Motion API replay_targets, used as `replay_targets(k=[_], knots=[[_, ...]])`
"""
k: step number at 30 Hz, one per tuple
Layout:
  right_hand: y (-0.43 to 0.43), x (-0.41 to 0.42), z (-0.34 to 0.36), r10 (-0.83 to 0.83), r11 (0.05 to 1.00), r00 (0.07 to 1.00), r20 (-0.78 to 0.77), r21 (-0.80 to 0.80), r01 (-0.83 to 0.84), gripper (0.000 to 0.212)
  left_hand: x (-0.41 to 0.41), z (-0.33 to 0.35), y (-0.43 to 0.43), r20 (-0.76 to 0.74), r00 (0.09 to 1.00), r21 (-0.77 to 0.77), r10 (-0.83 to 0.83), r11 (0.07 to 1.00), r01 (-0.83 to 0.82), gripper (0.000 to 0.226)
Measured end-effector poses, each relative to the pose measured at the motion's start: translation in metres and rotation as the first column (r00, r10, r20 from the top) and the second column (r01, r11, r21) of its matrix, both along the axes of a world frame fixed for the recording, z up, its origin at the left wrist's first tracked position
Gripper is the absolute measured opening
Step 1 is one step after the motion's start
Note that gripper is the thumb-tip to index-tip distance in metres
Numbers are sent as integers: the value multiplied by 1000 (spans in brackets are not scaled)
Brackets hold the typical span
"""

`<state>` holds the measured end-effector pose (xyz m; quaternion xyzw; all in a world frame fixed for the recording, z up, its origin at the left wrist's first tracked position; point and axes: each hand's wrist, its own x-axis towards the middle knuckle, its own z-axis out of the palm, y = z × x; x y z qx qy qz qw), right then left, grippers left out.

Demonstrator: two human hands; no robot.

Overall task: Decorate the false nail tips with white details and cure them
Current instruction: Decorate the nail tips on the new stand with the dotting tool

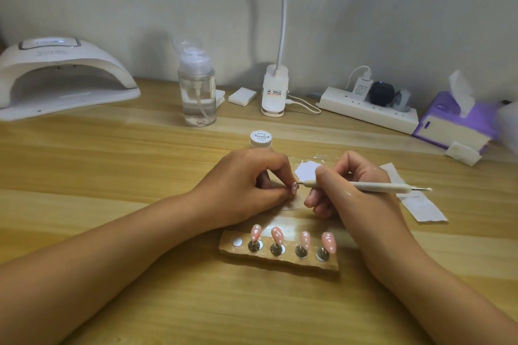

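The picture's edge crops the curing lamp (64, 75); the left hand (246, 187) partly hides the jar (261, 138).

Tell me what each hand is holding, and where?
The left hand pinches a pink nail tip by its base; the right hand grips a white dotting pen near its front end.

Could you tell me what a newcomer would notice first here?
At centre, the left hand pinches a pink nail tip while the right hand holds a dotting pen with its point at that tip. Nearer the camera, four white-dotted tips stand on a wooden holder; a white curing lamp sits far left.
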<state>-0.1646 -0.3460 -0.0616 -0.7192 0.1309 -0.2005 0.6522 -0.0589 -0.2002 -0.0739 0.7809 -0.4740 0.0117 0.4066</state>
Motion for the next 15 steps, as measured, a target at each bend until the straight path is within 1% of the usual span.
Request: replay_targets(k=[3, 7, 9, 11, 13, 15], knots=[[1, 0, 1, -10, 1000, 1000, 4, 28, 10, 21, 0, 1, 0, 4, 1000, -2, -2, 1000, 2, 35], [-1, 0, 0, -40, 999, 999, 23, 32, 40, 21, 0, 0, 0, 0, 1000, 3, -4, 1000, 4, 29], [-2, 0, -2, -96, 995, 994, 57, -25, 98, 24, 1, -1, 1, -9, 1000, 8, -3, 1000, 3, 22], [-7, 0, -3, -172, 974, 979, 113, -128, 186, 26, 1, -1, 1, -16, 1000, 10, 0, 1000, 1, 18], [-16, 1, -1, -230, 933, 960, 157, -246, 264, 27, 1, -1, 1, -15, 1000, 15, -1, 1000, 2, 18], [-28, 2, 0, -283, 891, 947, 152, -324, 318, 27, 2, -1, 1, -25, 1000, 19, -1, 1000, 2, 17]])
